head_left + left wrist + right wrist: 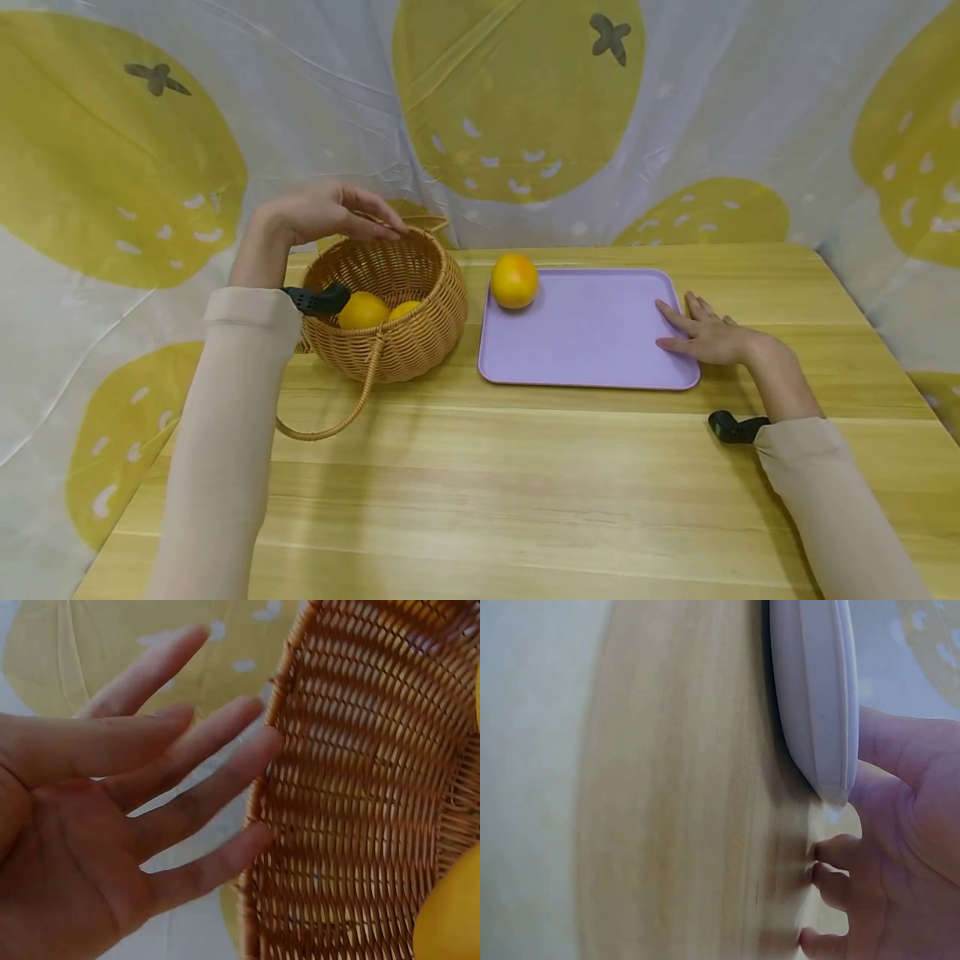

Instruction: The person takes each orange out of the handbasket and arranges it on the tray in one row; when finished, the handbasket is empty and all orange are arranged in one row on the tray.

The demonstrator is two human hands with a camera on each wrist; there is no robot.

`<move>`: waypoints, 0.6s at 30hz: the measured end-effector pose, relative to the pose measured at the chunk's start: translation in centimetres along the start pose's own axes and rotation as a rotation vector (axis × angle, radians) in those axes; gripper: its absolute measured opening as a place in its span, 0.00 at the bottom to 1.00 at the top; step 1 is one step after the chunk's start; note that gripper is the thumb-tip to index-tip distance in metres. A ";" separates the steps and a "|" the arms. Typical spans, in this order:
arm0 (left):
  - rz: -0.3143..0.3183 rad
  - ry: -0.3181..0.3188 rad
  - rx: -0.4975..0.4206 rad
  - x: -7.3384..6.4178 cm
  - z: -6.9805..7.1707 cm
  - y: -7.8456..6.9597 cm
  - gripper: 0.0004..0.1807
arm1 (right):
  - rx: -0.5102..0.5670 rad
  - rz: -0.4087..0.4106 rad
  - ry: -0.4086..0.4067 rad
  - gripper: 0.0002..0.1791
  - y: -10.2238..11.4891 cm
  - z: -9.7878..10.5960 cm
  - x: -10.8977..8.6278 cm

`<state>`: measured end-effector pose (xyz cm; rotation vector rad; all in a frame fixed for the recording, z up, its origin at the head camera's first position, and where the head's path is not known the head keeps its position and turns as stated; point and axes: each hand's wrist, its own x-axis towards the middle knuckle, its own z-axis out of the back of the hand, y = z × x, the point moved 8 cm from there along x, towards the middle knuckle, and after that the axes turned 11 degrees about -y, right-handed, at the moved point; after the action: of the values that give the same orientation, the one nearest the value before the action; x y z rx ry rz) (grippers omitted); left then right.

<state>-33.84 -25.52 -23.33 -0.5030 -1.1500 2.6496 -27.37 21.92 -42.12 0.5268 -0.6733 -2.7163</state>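
Observation:
My left hand point(337, 212) is over the far rim of a wicker basket point(442, 300), its fingers spread and holding nothing. In the left wrist view the fingertips point(259, 836) are right at the woven rim. Two oranges point(363, 310) show inside the basket, one partly hidden behind the near rim. On the left end of a lilac tray point(585, 333) sits another orange point(514, 282). At the tray's right edge, my right hand point(712, 337) lies with fingers extended. Its thumb and a finger touch the tray, while the other fingertips point(825, 941) rest on the table.
The wooden table point(480, 483) runs back to a fabric backdrop point(720, 108) printed with large yellow fruit. One basket handle point(367, 383) hangs down toward the near left; another lies behind the far rim. Black wrist cameras point(738, 427) are worn on both wrists.

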 end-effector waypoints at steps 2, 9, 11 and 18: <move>0.019 0.061 0.041 -0.1 -0.3 1.0 0.16 | 0.000 -0.003 0.000 0.45 0.0 0.0 0.0; 0.145 0.208 0.132 -0.2 -1.7 4.3 0.16 | 0.006 0.001 -0.006 0.45 0.2 0.1 0.0; 0.196 0.271 0.143 -0.3 -2.2 5.2 0.17 | 0.011 0.001 -0.005 0.45 0.3 0.1 -0.1; 0.300 0.382 0.229 -0.7 -3.0 7.0 0.20 | -0.001 0.004 -0.006 0.45 0.1 0.0 0.1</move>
<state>-32.41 -28.46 -30.19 -1.1502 -0.6942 2.7052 -27.46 21.78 -42.07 0.5163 -0.6741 -2.7154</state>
